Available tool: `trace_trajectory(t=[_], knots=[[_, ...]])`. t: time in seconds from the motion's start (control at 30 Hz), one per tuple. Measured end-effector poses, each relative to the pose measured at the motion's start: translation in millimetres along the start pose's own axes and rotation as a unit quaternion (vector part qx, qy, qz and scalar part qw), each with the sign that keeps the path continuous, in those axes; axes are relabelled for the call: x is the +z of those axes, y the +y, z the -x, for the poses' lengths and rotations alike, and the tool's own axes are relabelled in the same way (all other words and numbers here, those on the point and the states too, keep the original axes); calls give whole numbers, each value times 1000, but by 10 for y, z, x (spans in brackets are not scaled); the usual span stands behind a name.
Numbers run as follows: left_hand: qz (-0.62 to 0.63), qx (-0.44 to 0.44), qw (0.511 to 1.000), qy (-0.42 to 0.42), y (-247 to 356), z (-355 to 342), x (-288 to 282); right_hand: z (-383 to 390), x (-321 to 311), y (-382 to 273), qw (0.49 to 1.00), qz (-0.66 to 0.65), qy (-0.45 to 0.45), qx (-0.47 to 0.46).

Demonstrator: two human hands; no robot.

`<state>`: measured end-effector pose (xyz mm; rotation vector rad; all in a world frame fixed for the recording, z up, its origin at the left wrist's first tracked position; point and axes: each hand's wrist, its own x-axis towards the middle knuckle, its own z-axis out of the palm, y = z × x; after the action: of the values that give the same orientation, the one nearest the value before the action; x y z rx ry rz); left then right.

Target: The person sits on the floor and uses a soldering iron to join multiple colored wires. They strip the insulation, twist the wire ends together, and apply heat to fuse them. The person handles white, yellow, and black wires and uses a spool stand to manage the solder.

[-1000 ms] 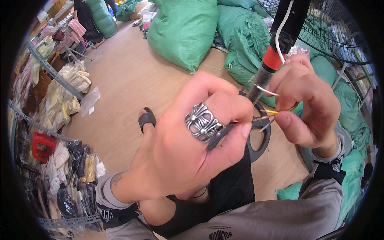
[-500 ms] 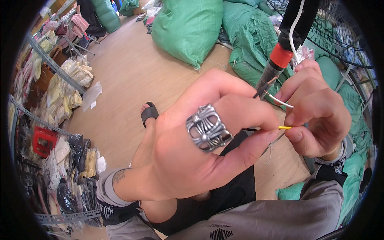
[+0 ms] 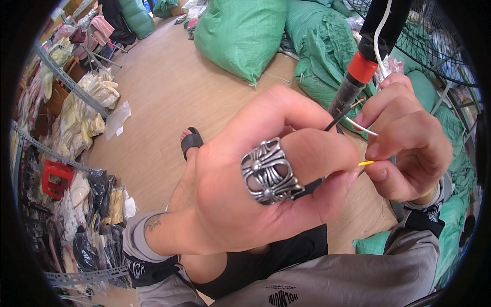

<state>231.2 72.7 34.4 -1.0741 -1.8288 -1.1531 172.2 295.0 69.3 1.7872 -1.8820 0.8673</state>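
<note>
My left hand [image 3: 266, 174], a wide silver ring on one finger, is closed in a pinch at the left end of a short yellow wire [image 3: 366, 163]. From behind its index finger a black wire [image 3: 337, 119] sticks up, with bare copper strands [image 3: 359, 102] near its tip. My right hand [image 3: 409, 143] pinches the other end of the yellow wire between thumb and fingertip. A white cable [image 3: 379, 41] comes down from above behind the right fingers, and a white length [image 3: 362, 127] shows again between the hands. Where the wires run inside both hands is hidden.
A black pole with a red collar [image 3: 361, 68] stands just beyond the hands, near a wire fan guard [image 3: 434, 46]. Stuffed green sacks [image 3: 240, 38] lie ahead and right. Metal shelving [image 3: 71, 77] with bagged goods [image 3: 84, 115] lines the left. A red plastic piece [image 3: 57, 179] lies there.
My left hand has turned slightly, and the black wire with its copper tip now stands out further above it. The yellow wire tilts a little more. My right hand has barely moved.
</note>
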Motion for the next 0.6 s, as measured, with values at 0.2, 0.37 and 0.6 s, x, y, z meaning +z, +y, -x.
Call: trace_trajectory(t=[0.2, 0.37, 0.6], knots=[[-19, -44, 999, -25, 56, 25, 3, -12, 40, -21, 999, -1, -11, 35], [-30, -77, 996, -22, 76, 25, 23, 2, 18, -42, 998, 66, 9, 19], [20, -109, 993, -33, 1, 48, -35, 39, -23, -41, 998, 51, 11, 43]])
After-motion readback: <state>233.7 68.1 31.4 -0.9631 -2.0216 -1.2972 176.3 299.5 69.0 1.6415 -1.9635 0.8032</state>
